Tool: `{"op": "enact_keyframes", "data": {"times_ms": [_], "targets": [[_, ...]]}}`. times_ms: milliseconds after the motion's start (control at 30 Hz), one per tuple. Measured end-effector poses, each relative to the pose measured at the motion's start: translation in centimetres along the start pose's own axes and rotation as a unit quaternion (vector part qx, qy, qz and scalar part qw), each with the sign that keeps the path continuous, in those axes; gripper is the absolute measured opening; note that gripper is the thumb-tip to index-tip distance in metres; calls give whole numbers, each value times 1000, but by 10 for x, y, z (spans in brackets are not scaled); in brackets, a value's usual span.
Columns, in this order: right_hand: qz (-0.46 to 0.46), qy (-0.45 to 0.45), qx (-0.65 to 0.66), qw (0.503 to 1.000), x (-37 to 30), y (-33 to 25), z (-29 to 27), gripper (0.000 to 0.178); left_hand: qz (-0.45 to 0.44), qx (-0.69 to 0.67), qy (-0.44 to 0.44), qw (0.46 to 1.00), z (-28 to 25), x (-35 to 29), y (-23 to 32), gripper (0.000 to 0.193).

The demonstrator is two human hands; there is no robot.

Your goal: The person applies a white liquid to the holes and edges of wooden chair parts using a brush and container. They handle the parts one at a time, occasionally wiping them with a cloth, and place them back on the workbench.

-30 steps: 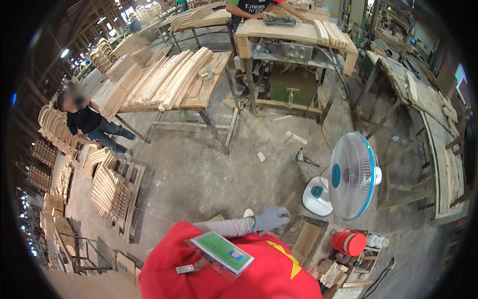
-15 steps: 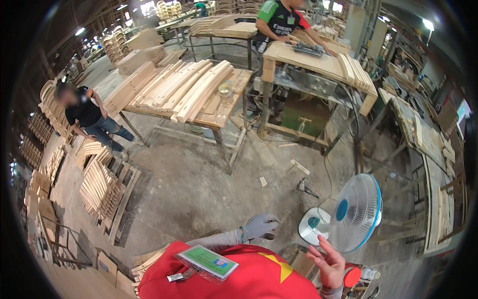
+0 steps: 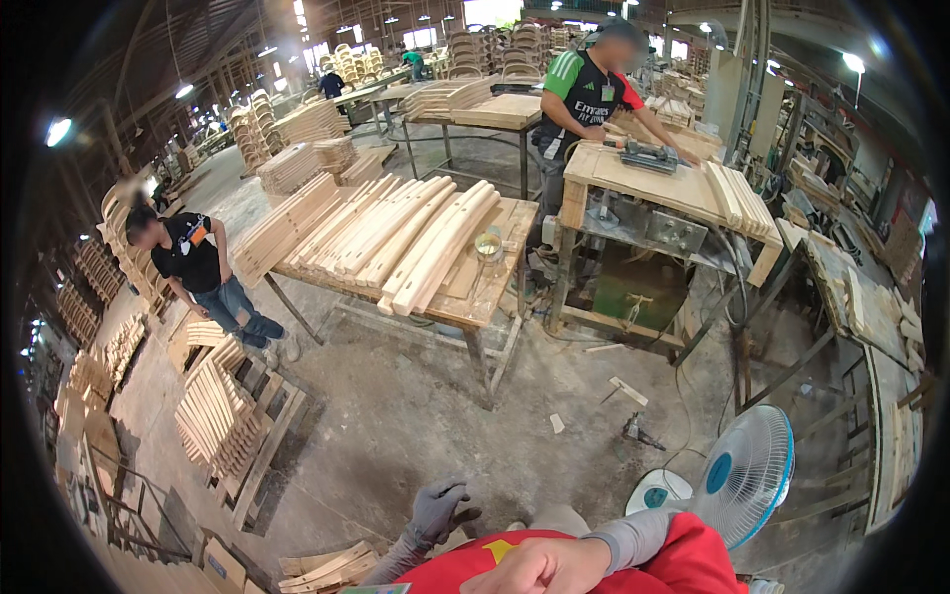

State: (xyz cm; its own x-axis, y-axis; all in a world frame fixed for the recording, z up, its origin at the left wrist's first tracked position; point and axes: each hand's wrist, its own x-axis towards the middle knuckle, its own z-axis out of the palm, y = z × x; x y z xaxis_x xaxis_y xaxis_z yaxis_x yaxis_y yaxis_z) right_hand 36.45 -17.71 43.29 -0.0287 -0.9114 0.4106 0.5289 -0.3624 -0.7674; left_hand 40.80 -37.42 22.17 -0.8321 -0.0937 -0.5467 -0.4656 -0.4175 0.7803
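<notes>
My left hand [image 3: 438, 511], in a grey glove, is held out over the floor in front of me. Its fingers are loosely bent and apart, with nothing in them. My bare right hand [image 3: 547, 567] lies across the front of my red shirt [image 3: 687, 556] at the lower edge. Its fingers look curled in; their tips and anything in them are hidden. Beside my right forearm stands a fan [image 3: 744, 477] with a blue-rimmed cage and a white base [image 3: 657, 492].
Ahead, a table [image 3: 495, 297] carries curved wooden slats [image 3: 396, 233]. One person [image 3: 198, 262] stands at left near a pallet stack [image 3: 220, 416]; another [image 3: 584, 99] works at a bench [image 3: 633, 173]. An air tool [image 3: 641, 432] and wood scraps lie on the floor. Wooden pieces [image 3: 332, 567] lie beside my left arm.
My view has tilted up, so the scene sits lower. My right hand has moved from beside the fan, fingers spread, to the front of my shirt. My left hand remains out front, fingers more apart.
</notes>
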Motion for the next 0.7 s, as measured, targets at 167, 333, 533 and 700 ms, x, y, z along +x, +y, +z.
{"op": "enact_keyframes", "data": {"times_ms": [167, 333, 533, 700], "targets": [[-118, -111, -56, 985, 34, -13, -79, 24, -13, -63, 91, 994, -2, 41, 23, 21], [-246, -162, -118, 948, 68, -45, -156, 19, 89, 66, 52, 992, -27, 107, 39, 23], [-206, -147, -184, 950, 100, -101, -253, 27, 181, 145, 40, 972, -26, 205, 111, 25], [-199, -242, -133, 940, 130, -137, -334, 34, 16, -98, 109, 989, 11, 261, 217, 25]]}}
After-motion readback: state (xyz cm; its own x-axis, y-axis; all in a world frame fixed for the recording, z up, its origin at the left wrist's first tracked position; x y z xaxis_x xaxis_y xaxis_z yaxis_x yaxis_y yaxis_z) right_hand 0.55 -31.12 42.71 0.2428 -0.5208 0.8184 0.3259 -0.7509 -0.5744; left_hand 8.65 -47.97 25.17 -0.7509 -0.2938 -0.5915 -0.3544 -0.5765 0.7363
